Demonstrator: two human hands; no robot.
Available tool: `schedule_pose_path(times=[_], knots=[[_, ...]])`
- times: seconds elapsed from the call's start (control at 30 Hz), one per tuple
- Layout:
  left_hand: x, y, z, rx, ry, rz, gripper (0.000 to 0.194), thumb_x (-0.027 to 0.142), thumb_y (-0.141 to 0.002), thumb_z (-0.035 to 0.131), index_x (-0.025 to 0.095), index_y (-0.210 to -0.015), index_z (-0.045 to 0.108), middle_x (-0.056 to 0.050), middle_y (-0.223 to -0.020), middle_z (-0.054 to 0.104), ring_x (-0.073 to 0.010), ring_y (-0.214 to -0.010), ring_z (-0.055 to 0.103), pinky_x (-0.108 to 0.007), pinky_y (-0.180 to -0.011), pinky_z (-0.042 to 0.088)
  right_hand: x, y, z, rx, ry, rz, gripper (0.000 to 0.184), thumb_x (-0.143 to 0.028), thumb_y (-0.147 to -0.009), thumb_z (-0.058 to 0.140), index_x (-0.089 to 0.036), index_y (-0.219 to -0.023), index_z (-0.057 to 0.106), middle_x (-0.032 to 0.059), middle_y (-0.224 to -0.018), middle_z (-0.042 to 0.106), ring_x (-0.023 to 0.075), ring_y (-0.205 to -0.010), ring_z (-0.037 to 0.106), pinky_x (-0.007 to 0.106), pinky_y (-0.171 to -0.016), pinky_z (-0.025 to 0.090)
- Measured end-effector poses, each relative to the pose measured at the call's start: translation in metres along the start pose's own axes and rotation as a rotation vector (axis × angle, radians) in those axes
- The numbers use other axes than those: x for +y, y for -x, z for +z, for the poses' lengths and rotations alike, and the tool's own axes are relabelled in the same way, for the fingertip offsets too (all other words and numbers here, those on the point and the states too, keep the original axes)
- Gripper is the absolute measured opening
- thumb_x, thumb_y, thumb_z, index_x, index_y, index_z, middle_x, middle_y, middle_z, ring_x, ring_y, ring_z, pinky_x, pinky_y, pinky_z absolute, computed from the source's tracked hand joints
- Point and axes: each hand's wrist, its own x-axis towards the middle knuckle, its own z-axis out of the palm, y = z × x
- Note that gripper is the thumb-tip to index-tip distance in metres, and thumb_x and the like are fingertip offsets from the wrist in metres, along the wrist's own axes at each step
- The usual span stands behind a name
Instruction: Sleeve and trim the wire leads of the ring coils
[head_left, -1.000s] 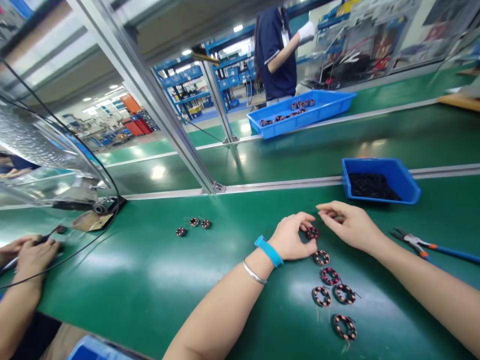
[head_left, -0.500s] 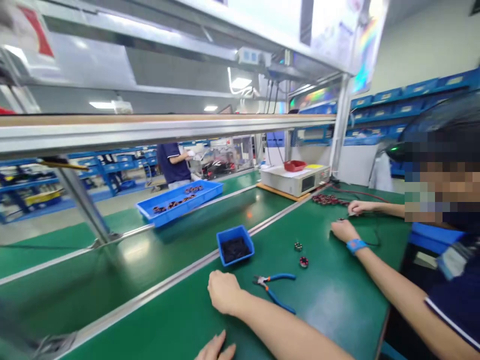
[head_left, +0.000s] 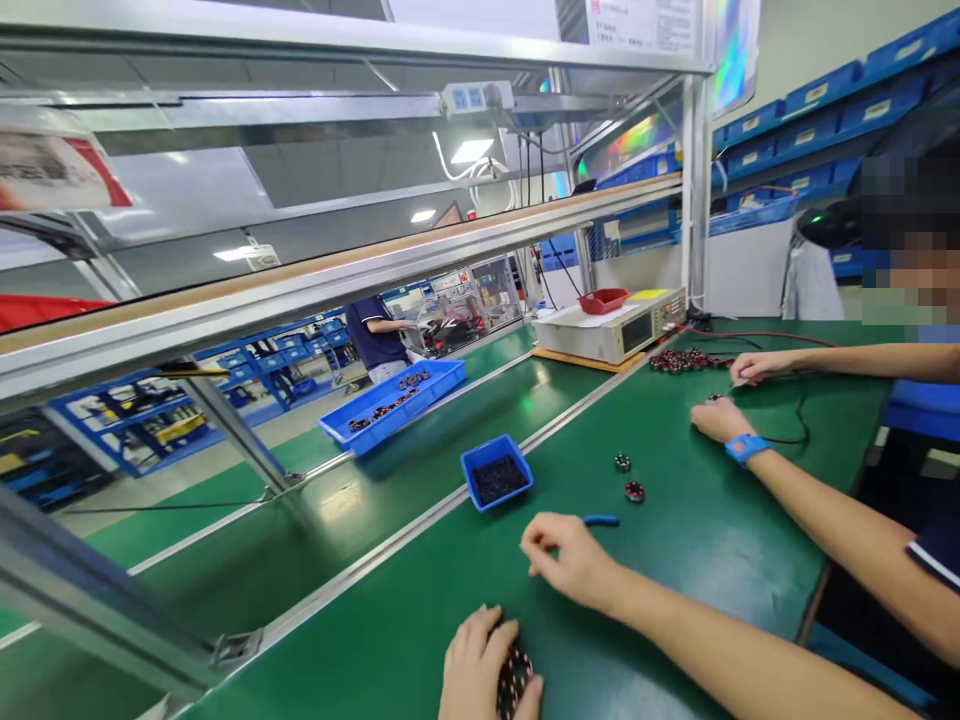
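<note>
My left hand (head_left: pixel 478 665) is at the bottom of the view, its fingers wrapped round several motor stators (head_left: pixel 514 682), dark with copper-coloured spots and partly hidden by the hand. To its right, my right hand (head_left: pixel 574 562) hovers at the diagonal cutters (head_left: pixel 601 520); only one blue handle shows past it. That hand's fingers are curled towards the thumb, and whatever they may hold is too small to make out. Beyond it lie two loose parts: a small stator (head_left: pixel 622 462) and a red-and-black one (head_left: pixel 634 491). A blue bin (head_left: pixel 472 490) of thin black pieces stands ahead of both hands.
A co-worker's hands (head_left: pixel 724 418) work at the right, near a pile of stators (head_left: pixel 686 360) and a dark cable. Further back are a bench instrument (head_left: pixel 592 335) with a red tray (head_left: pixel 604 300) on it, and a long blue tray (head_left: pixel 360 435). A metal shelf beam (head_left: pixel 375 255) crosses above.
The camera view has shifted. My left hand has come further into view, now wrapped round stators. My right hand has moved right from below the blue bin and now covers most of the cutters.
</note>
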Motion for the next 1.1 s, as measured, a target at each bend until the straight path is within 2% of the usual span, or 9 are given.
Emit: schedule_pose_path(times=[0.1,0.17,0.23,0.33,0.47,0.67,0.8,0.9,1.1], knots=[[0.002,-0.007,0.001,0.184,-0.098,-0.027,0.055,0.036,-0.089,0.077,0.018,-0.141,0.069,-0.023,-0.148,0.071,-0.0434,-0.136,0.071,-0.065,-0.108,0.063,0.034,-0.002,-0.071,0.286,-0.023,0.023,0.037,-0.045,-0.106,0.072,-0.02,-0.133,0.07,0.0085,-0.128,0.074,0.0231,-0.104,0.075,0.045,-0.09,0.066],[0.019,-0.011,0.01,0.234,-0.082,0.11,0.064,0.038,-0.088,0.079,0.018,-0.148,0.064,-0.025,-0.154,0.067,-0.0446,-0.142,0.067,-0.066,-0.11,0.061,0.059,-0.015,-0.115,0.483,-0.021,0.075,0.041,-0.044,-0.106,0.072,-0.02,-0.139,0.068,0.0102,-0.136,0.072,0.0257,-0.112,0.073,0.049,-0.095,0.065],[0.05,-0.016,0.024,0.13,0.058,0.296,0.075,0.048,-0.083,0.084,0.021,-0.15,0.062,-0.024,-0.154,0.068,-0.044,-0.142,0.067,-0.063,-0.111,0.062,0.083,-0.03,-0.147,0.597,-0.017,0.141,0.042,-0.043,-0.106,0.073,-0.021,-0.141,0.067,0.011,-0.141,0.07,0.027,-0.116,0.072,0.05,-0.098,0.064],[0.1,-0.033,0.045,-0.136,0.298,0.226,0.097,0.071,-0.074,0.085,0.023,-0.155,0.06,-0.022,-0.165,0.059,-0.0478,-0.149,0.06,-0.069,-0.119,0.055,0.108,-0.047,-0.166,0.6,-0.026,0.223,0.04,-0.042,-0.106,0.073,-0.022,-0.139,0.068,0.0109,-0.141,0.07,0.0267,-0.117,0.072,0.05,-0.098,0.064],[0.125,-0.076,0.047,-0.42,0.448,0.076,0.1,0.074,-0.083,0.078,0.014,-0.159,0.056,-0.023,-0.174,0.047,-0.0471,-0.162,0.044,-0.073,-0.131,0.039,0.118,-0.042,-0.157,0.442,-0.067,0.274,0.039,-0.042,-0.105,0.074,-0.02,-0.137,0.069,0.01,-0.135,0.072,0.025,-0.111,0.074,0.047,-0.093,0.065],[0.101,-0.11,0.038,-0.407,0.53,-0.072,0.095,0.066,-0.081,0.081,0.01,-0.154,0.058,-0.026,-0.175,0.043,-0.045,-0.165,0.039,-0.068,-0.136,0.034,0.095,0.02,-0.132,0.315,-0.12,0.274,0.033,-0.046,-0.106,0.073,-0.018,-0.122,0.072,0.0052,-0.111,0.077,0.019,-0.09,0.075,0.039,-0.08,0.066],[0.104,-0.086,0.029,-0.314,0.663,-0.155,0.111,0.058,-0.07,0.086,0.007,-0.161,0.048,-0.03,-0.174,0.041,-0.0456,-0.164,0.041,-0.066,-0.135,0.036,0.055,0.064,-0.098,0.287,-0.158,0.247,0.057,-0.077,-0.087,0.078,-0.024,-0.108,0.075,0.006,-0.088,0.079,0.0246,-0.08,0.08,0.038,-0.071,0.067],[0.102,-0.053,0.012,-0.289,0.738,-0.187,0.12,0.047,-0.065,0.085,0.006,-0.166,0.037,-0.032,-0.176,0.036,-0.048,-0.165,0.038,-0.069,-0.135,0.035,0.019,0.083,-0.057,0.214,-0.19,0.227,0.065,-0.083,-0.077,0.08,-0.026,-0.108,0.077,0.0069,-0.085,0.082,0.0271,-0.079,0.081,0.039,-0.073,0.069],[0.068,0.017,-0.032,-0.241,0.694,-0.242,0.112,0.033,-0.072,0.075,0.01,-0.169,0.024,-0.029,-0.171,0.045,-0.0489,-0.158,0.047,-0.074,-0.131,0.041,-0.029,0.065,-0.007,0.111,-0.289,0.212,0.065,-0.083,-0.074,0.083,-0.025,-0.103,0.079,0.0078,-0.086,0.084,0.0289,-0.085,0.083,0.041,-0.079,0.07]])
